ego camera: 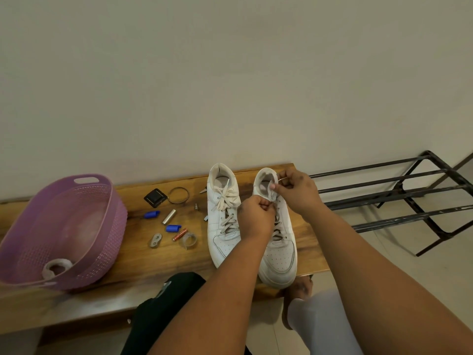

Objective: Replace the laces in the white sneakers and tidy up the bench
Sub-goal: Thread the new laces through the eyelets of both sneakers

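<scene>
White sneakers stand side by side on the right half of the wooden bench (pixel 143 272), toes toward the person. The left sneaker (pixel 222 221) is laced, its bow lying loose over the tongue. The right sneaker (pixel 279 254) is under both hands. The left hand (pixel 256 216) has its fingers curled tight, pinching a lace (pixel 277 233) at the upper eyelets. The right hand (pixel 297 187) pinches the lace end near the collar, thumb and forefinger closed on it.

Left of the sneakers lies a scatter of small things: 2 blue caps (pixel 151 214), a silver cylinder (pixel 169 217), an orange battery (pixel 179 234), a tape roll (pixel 189 240), a twisted bangle (pixel 179 195) and a black square piece (pixel 154 198). A purple basket (pixel 107 226) sits at the bench's left end with a pale ring (pixel 57 268) inside. A black metal rack (pixel 399 198) stands to the right.
</scene>
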